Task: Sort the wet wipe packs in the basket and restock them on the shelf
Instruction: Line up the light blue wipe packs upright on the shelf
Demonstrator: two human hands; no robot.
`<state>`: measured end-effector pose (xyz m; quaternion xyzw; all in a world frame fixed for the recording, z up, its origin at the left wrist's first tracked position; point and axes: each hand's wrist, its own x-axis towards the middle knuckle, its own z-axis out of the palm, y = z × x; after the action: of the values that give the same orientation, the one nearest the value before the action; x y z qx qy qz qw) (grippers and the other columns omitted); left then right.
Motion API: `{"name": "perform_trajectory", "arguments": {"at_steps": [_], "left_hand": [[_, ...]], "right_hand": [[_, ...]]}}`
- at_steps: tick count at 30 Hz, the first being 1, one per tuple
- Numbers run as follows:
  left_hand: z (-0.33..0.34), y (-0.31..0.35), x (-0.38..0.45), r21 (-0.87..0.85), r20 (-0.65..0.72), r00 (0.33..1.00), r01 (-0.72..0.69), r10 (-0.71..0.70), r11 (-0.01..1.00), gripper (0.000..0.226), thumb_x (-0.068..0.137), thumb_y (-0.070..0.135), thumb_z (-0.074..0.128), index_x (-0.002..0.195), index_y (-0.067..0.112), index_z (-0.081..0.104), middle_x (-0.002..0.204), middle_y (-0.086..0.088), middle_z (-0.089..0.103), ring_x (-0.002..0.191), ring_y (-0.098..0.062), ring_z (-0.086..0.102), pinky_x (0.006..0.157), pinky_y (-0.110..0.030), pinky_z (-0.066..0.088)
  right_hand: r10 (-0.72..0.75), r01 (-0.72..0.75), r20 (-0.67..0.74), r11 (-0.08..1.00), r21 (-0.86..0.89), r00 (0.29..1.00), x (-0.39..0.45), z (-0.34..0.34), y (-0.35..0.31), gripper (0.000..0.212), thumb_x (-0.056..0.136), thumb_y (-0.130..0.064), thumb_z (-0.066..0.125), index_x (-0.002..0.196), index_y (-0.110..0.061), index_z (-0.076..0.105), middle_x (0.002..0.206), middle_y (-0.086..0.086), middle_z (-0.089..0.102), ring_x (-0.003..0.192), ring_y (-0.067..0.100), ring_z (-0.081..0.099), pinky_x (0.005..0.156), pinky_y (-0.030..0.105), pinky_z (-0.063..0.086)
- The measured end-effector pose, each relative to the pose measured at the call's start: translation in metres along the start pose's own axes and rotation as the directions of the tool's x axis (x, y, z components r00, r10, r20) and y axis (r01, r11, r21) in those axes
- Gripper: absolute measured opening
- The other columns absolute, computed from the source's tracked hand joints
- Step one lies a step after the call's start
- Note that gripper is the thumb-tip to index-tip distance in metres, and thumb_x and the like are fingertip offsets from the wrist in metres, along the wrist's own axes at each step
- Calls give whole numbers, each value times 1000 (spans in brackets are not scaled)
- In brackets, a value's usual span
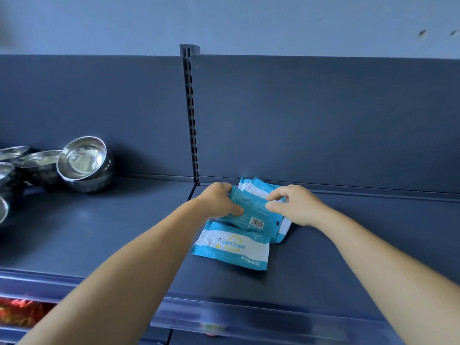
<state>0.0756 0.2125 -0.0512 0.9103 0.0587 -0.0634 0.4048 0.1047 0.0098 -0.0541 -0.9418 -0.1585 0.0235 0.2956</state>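
Several blue and white wet wipe packs lie on the dark blue shelf (348, 257), near its back wall. My left hand (219, 200) grips the left end of a teal pack (249, 212) that shows its barcode side. My right hand (293, 202) pinches the same pack at its right edge. This pack sits tilted on top of the others. In front of it another pack (234, 247) lies flat with its printed side up. More packs (258, 188) poke out behind the held one, partly hidden. No basket is in view.
Stacked steel bowls (83, 163) stand on the left part of the shelf. A slotted upright (191, 115) divides the back wall. The shelf's front rail (224, 312) runs below my arms, with red goods (22, 312) underneath at the left.
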Motion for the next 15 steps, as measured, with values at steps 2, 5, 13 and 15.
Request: {"name": "perform_trajectory", "arguments": {"at_steps": [2, 5, 13, 15], "left_hand": [[-6, 1, -1, -96, -29, 996, -89, 86, 991, 17, 80, 8, 74, 90, 16, 62, 97, -3, 69, 87, -19, 67, 81, -31, 56], [-17, 6, -2, -296, -88, 973, -230, 213, 927, 23, 80, -3, 70, 82, 19, 61, 87, -2, 68, 80, -15, 63, 79, -28, 52], [-15, -9, 8, 283, 68, 937, -347, 342, 894, 48, 83, -9, 57, 95, 35, 71, 108, 11, 56, 101, -13, 57, 89, -26, 50], [-17, -15, 7, 293, 144, 951, -306, 274, 906, 68, 83, -16, 44, 100, 46, 68, 125, 17, 49, 116, -9, 50, 98, -22, 46]], "right_hand": [[-6, -3, 64, 990, 139, 998, -3, -1, -4, 13, 78, -28, 71, 91, -29, 70, 97, -8, 69, 91, 14, 63, 81, 32, 49], [-31, 41, -36, 954, 296, 999, -6, -9, -14, 7, 77, -15, 71, 76, -22, 69, 75, -7, 70, 67, 11, 60, 71, 32, 52], [-177, 215, 189, 954, -207, 966, -29, -14, -20, 23, 72, -20, 74, 67, -37, 60, 83, -12, 63, 82, 10, 57, 75, 24, 46], [-83, 103, 258, 993, -64, 962, -37, -12, -16, 7, 72, -31, 76, 73, -31, 69, 81, -14, 67, 79, 5, 59, 75, 24, 48]]}}
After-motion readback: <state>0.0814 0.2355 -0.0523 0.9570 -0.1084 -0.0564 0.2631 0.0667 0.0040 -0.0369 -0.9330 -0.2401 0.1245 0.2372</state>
